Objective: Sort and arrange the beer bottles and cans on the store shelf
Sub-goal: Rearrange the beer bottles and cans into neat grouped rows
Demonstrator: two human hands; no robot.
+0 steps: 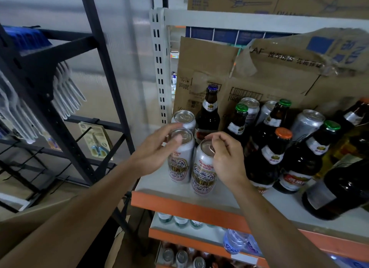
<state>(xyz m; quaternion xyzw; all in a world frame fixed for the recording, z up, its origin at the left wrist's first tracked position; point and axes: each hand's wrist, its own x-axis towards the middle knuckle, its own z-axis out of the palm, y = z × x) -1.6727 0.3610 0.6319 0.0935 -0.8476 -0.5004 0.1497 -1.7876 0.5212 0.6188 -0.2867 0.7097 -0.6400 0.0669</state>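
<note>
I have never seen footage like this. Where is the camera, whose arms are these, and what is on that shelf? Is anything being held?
There is no machine here. A person wears one wide-angle camera on the head, so you look down along their two bare arms. The left hand is open, fingers spread beside a white beer can; whether it touches the can is hard to tell. The right hand curls its fingers over the top of the front can. Both cans stand upright on the grey shelf, which has an orange edge. A third can stands behind them. To the right are brown bottles with green, orange and blue caps and more cans, with cardboard boxes at the back.
</note>
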